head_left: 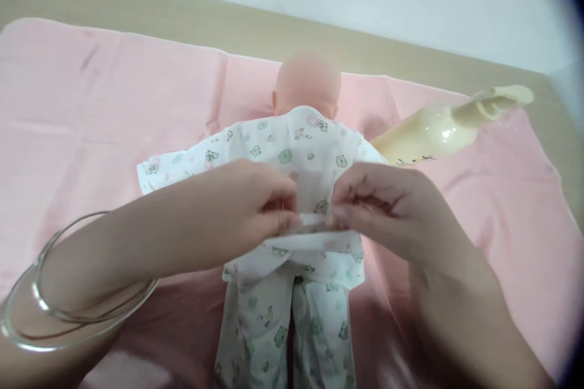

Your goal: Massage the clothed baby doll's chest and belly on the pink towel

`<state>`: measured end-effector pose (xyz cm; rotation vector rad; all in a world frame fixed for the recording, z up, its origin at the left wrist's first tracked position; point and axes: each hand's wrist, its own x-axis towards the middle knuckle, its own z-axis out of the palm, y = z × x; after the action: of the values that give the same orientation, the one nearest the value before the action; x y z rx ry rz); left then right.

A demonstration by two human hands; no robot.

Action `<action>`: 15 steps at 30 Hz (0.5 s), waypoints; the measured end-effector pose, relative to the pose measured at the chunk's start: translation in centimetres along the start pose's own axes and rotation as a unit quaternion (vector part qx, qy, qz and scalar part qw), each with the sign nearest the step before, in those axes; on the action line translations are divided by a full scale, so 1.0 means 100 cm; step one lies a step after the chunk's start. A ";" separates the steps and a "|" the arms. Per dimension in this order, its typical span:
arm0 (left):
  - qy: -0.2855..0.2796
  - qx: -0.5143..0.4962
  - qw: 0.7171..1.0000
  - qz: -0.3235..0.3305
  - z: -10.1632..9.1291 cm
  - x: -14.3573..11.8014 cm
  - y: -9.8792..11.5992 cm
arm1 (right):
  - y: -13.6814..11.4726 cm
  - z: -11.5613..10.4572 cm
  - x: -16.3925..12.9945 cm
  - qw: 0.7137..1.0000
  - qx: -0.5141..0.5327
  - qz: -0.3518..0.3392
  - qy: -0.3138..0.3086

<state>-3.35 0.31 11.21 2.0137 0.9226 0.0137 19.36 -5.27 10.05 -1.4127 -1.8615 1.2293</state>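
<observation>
A baby doll (310, 82) lies stretched out on a pink mat (150, 97), its head toward the far edge. It wears a white top (285, 155) printed with small green animals, sleeves spread to the sides, and matching trousers (255, 316). Over the doll's middle, my left hand (267, 200) pinches a white fabric strip (314, 225) between thumb and fingers. My right hand (387, 203) grips the strip's other end, so it spans the short gap between both hands. Whether the strip is a tie or a folded edge of the top, I cannot tell.
A pale yellow pump bottle (420, 134) lies on its side by the doll's sleeve at the right. Beyond the mat runs the wood-coloured tabletop edge (182, 18), with a white surface behind. Bangles (50, 316) hang on my left forearm.
</observation>
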 end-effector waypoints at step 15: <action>0.183 0.050 0.982 -0.004 0.015 0.011 0.014 | -0.001 0.032 0.003 0.922 -0.236 -0.102 0.291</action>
<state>-1.21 -0.62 10.96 2.1399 1.1796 0.3495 16.64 -6.10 8.60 -1.5478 -1.8561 0.2034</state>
